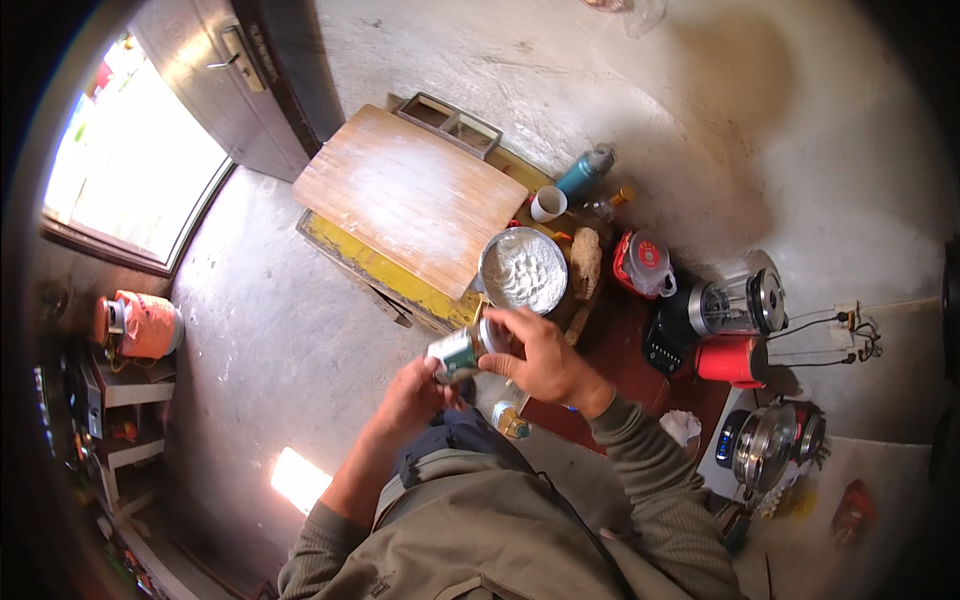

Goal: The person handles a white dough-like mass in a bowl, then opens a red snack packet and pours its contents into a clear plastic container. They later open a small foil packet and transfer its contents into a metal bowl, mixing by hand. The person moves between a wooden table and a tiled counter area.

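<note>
A labelled jar is held tilted in front of my body, its label green and white. My left hand grips its lower end. Around the round lid at the other end are the fingers of my right hand. Just beyond my hands, a metal bowl of white flour stands at the corner of a wooden board dusted with white powder. The board lies on a worn yellow table.
Beside the bowl are a white cup, a teal bottle and a red container. A blender and a metal pot stand to the right. A plastic bottle is low by my legs. An open door is at upper left.
</note>
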Motion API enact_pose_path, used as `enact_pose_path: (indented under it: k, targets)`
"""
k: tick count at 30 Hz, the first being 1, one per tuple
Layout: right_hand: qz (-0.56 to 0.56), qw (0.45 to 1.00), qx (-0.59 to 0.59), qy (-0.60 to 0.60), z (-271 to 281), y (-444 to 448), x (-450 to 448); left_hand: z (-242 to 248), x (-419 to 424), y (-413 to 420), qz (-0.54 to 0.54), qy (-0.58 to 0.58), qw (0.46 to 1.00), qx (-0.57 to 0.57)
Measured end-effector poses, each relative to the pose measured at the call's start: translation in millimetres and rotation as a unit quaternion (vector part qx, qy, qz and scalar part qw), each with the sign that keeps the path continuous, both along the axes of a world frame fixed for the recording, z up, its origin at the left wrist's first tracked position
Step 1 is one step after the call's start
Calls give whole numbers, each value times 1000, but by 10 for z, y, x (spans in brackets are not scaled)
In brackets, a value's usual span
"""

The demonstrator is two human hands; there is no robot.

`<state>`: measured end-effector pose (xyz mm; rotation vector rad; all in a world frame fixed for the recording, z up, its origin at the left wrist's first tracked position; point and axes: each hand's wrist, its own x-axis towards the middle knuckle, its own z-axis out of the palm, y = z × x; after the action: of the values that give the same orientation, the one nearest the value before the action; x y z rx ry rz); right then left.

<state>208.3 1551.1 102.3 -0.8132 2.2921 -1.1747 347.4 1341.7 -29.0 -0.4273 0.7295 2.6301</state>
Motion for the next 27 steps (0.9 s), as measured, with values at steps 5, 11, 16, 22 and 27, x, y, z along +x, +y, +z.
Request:
enact_pose_path:
  k: [5, 11, 16, 22, 27]
  targets:
    - [-86, 993, -16, -76, -493, 372, 378, -117, 211, 317, -33, -90, 995, -34]
    - [-156, 986, -50, -31, -546, 538, 279, -128, -158, 348, -81, -45, 994, -66]
    - [-169, 984, -33, -45, -423, 795, -228, -86, -643, 516, -91, -25, 993, -65]
    - [-227, 959, 68, 154, -696, 1240, -1128, -141, -920, 669, -110, -57, 979, -163]
    - [-227, 930, 126, 260, -1415, 1420, -1843, -381, -685, 551, -111, -112, 965, -208]
